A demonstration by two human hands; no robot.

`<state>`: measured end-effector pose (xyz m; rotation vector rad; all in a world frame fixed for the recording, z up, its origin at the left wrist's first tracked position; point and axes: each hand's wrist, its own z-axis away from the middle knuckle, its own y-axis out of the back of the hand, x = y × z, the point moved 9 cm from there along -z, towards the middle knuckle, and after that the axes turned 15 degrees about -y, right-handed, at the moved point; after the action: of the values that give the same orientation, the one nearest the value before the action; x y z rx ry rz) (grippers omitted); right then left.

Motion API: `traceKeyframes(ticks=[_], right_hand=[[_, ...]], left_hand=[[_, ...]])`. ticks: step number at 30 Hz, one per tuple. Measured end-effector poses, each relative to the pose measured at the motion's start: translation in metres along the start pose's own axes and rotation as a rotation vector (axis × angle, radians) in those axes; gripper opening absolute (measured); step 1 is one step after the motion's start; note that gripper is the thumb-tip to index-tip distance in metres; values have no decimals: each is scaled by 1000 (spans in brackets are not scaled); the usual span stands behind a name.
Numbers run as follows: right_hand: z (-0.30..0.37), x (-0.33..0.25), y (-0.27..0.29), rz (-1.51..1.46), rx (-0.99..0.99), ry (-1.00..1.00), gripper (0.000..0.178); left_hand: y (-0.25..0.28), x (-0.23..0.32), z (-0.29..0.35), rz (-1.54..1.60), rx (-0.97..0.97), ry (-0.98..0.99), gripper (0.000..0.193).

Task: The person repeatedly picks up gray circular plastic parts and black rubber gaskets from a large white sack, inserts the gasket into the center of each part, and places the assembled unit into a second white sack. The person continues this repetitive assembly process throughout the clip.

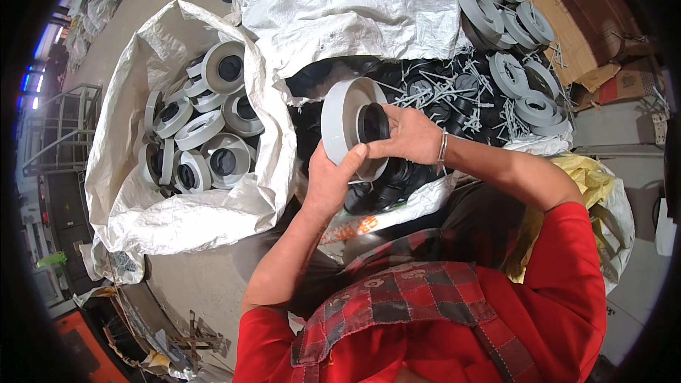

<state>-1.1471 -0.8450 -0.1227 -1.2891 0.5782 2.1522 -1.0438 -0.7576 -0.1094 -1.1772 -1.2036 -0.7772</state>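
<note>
Between my hands is a grey plastic ring-shaped housing (335,117), tilted so that its open side faces right. My left hand (332,174) grips its lower rim, the thumb lying across the edge. In my right hand (410,136) a round black plastic cap (372,125) is pinched, set at the middle of the housing; whether it is seated there I cannot tell. Below and behind lie many loose black caps (397,177) and pale grey branching plastic pieces (461,89).
At left stands an open white woven sack (186,223) holding grey housings with black centres (225,161). Another white sack (340,7) lies at the back. More grey rings (535,110) are heaped at right, beside cardboard boxes (567,28). A yellow-and-white bag (603,198) sits by my right elbow.
</note>
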Motion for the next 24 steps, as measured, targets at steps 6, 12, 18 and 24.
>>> traceKeyframes(ticks=[6,12,18,24], right_hand=[[16,14,-5,-191,-54,-440,48],[18,29,-17,-431,-94,-538,51],[20,-24,0,670,208,152,64],[11,29,5,-20,19,-498,74]], left_hand=[[0,-3,4,-99,-75,111,36],[0,-3,3,-73,-26,97,32],[4,-7,3,198,136,226,36],[3,-9,6,122,44,145,37]])
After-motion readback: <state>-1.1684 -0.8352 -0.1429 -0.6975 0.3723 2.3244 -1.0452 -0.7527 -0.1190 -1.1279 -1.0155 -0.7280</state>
